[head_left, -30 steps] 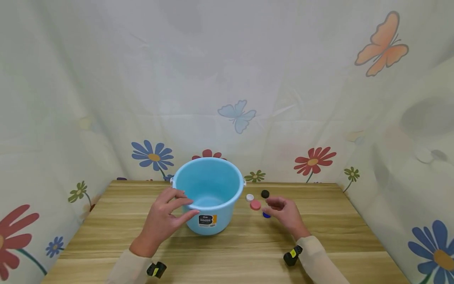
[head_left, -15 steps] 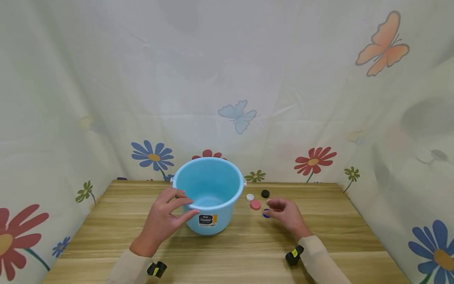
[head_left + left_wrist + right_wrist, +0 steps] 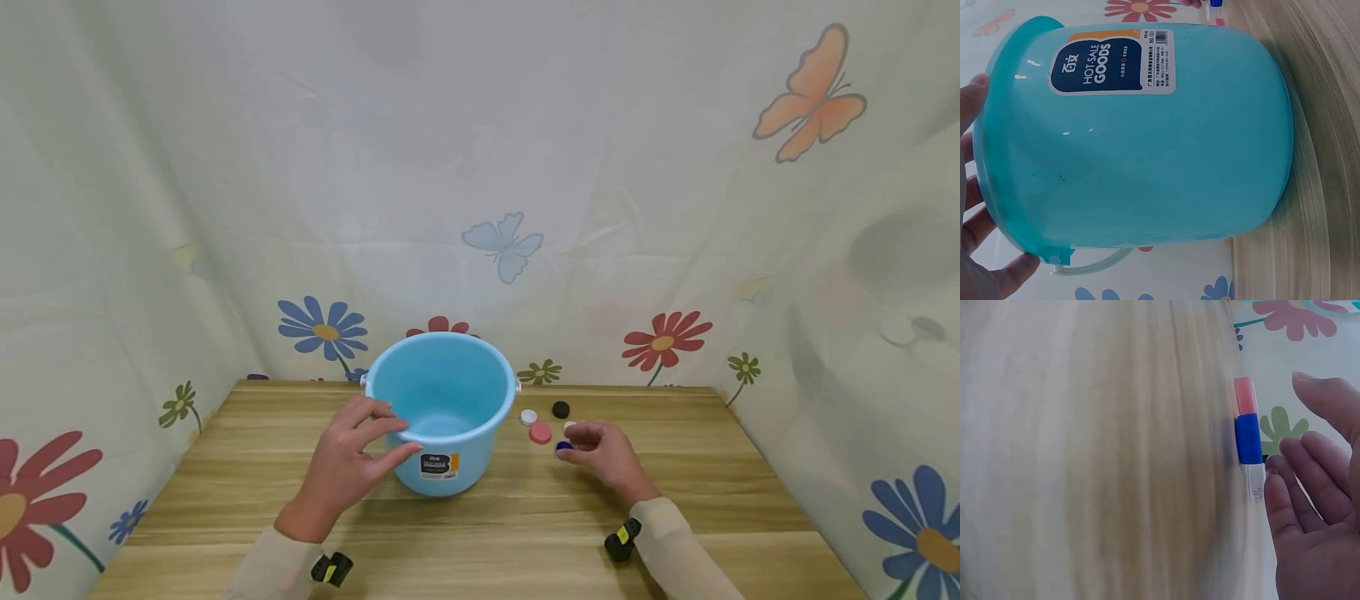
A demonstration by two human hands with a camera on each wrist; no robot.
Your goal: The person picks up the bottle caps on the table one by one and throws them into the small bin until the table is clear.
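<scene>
Where light hits, the blue bucket (image 3: 1141, 144) glints.

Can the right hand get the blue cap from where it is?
Probably yes: the right hand is close beside the blue cap and holds nothing; the right wrist view shows nothing between its open side and the cap.

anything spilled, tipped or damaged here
No spill shows, and the light-blue plastic bucket stands upright. Only tiny dark specks on its side, in the left wrist view, look odd; dirt or damage, I can't tell.
</scene>
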